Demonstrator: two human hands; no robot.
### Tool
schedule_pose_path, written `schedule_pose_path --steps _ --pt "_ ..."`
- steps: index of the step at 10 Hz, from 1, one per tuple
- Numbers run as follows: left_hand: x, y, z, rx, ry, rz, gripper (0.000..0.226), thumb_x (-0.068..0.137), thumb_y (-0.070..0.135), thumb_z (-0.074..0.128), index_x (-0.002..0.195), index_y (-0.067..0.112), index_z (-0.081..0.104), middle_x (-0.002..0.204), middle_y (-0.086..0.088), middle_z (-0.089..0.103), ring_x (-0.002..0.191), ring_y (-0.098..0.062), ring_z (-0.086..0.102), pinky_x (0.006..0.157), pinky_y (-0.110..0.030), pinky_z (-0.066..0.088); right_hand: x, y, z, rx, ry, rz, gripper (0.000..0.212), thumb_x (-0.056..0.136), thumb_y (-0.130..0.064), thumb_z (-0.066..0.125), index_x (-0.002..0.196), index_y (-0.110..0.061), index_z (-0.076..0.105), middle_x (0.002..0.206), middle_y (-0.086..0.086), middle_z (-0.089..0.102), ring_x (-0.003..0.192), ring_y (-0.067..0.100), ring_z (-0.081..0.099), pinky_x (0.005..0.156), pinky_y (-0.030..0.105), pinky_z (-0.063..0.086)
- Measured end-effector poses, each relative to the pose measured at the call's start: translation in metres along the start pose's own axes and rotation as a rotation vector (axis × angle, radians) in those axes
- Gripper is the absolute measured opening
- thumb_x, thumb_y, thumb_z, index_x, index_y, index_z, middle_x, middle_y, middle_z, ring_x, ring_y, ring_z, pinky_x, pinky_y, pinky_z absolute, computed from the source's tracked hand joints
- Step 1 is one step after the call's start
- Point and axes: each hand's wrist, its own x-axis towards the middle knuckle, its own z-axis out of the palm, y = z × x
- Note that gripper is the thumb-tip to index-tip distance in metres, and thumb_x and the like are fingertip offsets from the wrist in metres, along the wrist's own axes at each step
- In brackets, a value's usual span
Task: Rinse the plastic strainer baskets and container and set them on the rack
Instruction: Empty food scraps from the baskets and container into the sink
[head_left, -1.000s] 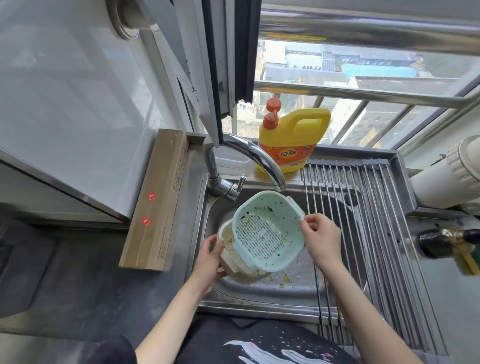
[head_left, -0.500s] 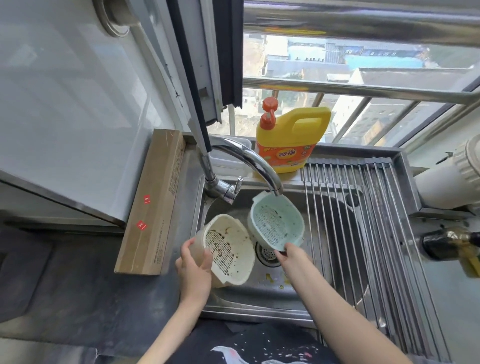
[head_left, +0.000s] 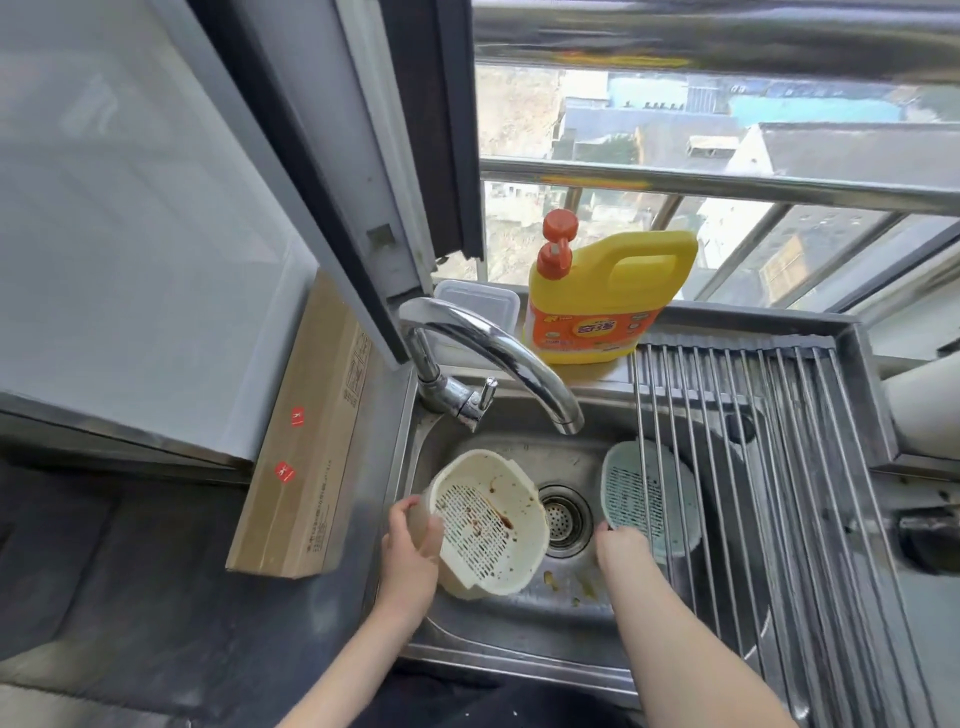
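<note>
Left hand (head_left: 410, 551) clasps the cream strainer basket (head_left: 488, 525) by its left wall, tilted over the sink (head_left: 519, 618) (brown residue inside). Right hand (head_left: 621, 543) touches the green strainer basket's (head_left: 631, 493) lower rim under the rack (head_left: 779, 467); grip cannot be told.

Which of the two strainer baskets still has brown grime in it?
The cream basket in the left hand, left of the drain. Brown smears dirty its mesh floor and wall; the green basket at the right hand looks clean.
</note>
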Motion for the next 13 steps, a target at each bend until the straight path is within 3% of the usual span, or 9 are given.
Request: schedule_pose_path --steps 1,3,4,5,6,7,9,11,13 --pt "0.005 0.006 0.004 -0.015 -0.055 -0.001 0.029 0.098 0.034 0.044 0.124 0.034 0.033 0.128 -0.008 0.049 0.11 -0.02 0.052 0.094 -0.039 0.046 0.01 0.018 0.003 -0.122 0.044 -0.139 0.036 0.1 -0.018 0.04 0.118 0.01 0.056 0.118 0.027 0.06 0.11 0.039 0.056 0.077 0.034 0.043" --pt "0.014 0.016 0.006 -0.036 -0.051 0.027 0.037 0.099 0.027 0.043 0.134 0.022 0.032 0.125 -0.007 0.051 0.106 -0.018 0.052 0.085 -0.03 0.041 0.001 0.037 0.005 0.173 0.009 -0.117 0.028 0.097 -0.017 0.051 0.112 0.007 0.055 0.098 0.018 0.057 0.108 0.039 0.057 0.09 0.043 0.046" --pt "0.017 0.021 0.007 -0.055 -0.052 0.018 0.041 0.099 0.023 0.045 0.137 0.021 0.031 0.122 -0.004 0.053 0.105 -0.017 0.051 0.085 -0.031 0.042 0.011 0.018 0.013 0.703 -0.099 0.216 0.031 0.097 -0.01 0.048 0.121 0.009 0.053 0.118 0.027 0.058 0.121 0.043 0.05 0.102 0.049 0.042" --pt "0.018 0.026 0.007 -0.075 -0.096 -0.024 0.046 0.097 0.022 0.048 0.139 0.022 0.029 0.122 -0.004 0.049 0.107 -0.019 0.049 0.085 -0.032 0.044 0.011 -0.001 0.019 0.76 -0.264 0.211 0.044 0.101 -0.013 0.037 0.144 -0.006 0.032 0.148 0.017 0.036 0.135 0.033 0.039 0.108 0.045 0.037" --pt "0.017 0.027 0.006 -0.152 -0.143 -0.069 0.052 0.097 0.022 0.05 0.144 0.023 0.027 0.131 -0.008 0.051 0.114 -0.026 0.053 0.094 -0.044 0.049 -0.008 -0.017 0.022 0.521 -0.422 -0.047 0.024 0.096 -0.02 0.05 0.12 -0.015 0.053 0.128 0.009 0.055 0.107 0.023 0.057 0.082 0.039 0.052" --pt "0.014 0.027 0.003 -0.241 -0.196 -0.107 0.053 0.097 0.024 0.051 0.145 0.023 0.029 0.132 -0.008 0.051 0.112 -0.027 0.055 0.089 -0.048 0.053 -0.003 -0.012 0.024 0.16 -0.153 -0.273 0.036 0.089 -0.019 0.064 0.124 -0.014 0.057 0.118 0.01 0.063 0.097 0.026 0.065 0.08 0.045 0.057" --pt "0.007 0.024 -0.006 -0.328 -0.294 -0.139 0.039 0.095 0.03 0.054 0.131 0.026 0.039 0.124 -0.012 0.058 0.114 -0.033 0.056 0.073 -0.04 0.053 -0.016 0.003 0.021 0.088 -0.006 -0.281 0.02 0.079 0.006 0.066 0.067 -0.007 0.059 0.075 0.007 0.061 0.078 0.031 0.07 0.063 0.046 0.06" --pt "0.005 0.018 -0.011 -0.277 -0.228 -0.089 0.031 0.092 0.035 0.056 0.121 0.026 0.049 0.116 -0.01 0.061 0.105 -0.031 0.061 0.068 -0.041 0.056 -0.016 0.021 0.031 0.338 -0.021 -0.093 0.011 0.085 0.006 0.058 0.083 -0.005 0.055 0.098 0.017 0.064 0.086 0.034 0.069 0.05 0.039 0.059" --pt "-0.001 0.022 0.0 -0.157 -0.125 0.035 0.034 0.074 0.051 0.063 0.102 0.035 0.052 0.107 -0.01 0.063 0.098 -0.028 0.063 0.082 -0.052 0.055 -0.017 0.046 0.043 0.384 0.158 -0.071 0.006 0.081 0.0 0.062 0.082 -0.006 0.063 0.09 0.013 0.067 0.083 0.03 0.064 0.078 0.042 0.056"
